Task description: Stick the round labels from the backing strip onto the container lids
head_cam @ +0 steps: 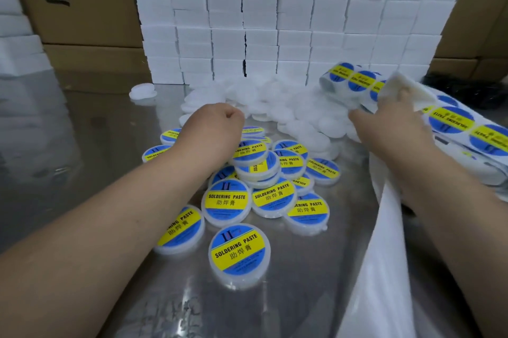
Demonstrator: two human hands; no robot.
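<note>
Steel table (82,123), white boxes (261,21) stacked behind. Left hand (217,120) curled at the blank lids (275,95); holding one or not, cannot tell. Right hand (384,123) grips backing strip (327,82) carrying round labels (450,119). Labelled lids (239,252) heaped nearer. Step, judged: fetching a lid. Next: peel, centre, press.

Labelled lids (239,200) heaped on the table (96,131) before you, your left hand (217,120) over that heap's far edge, bare lids (288,106) piled just behind the heap, stacked boxes (275,21) behind those, label strip (450,120) right of the heap in your right hand (390,123), cartons (82,7) behind the heap's left.
</note>
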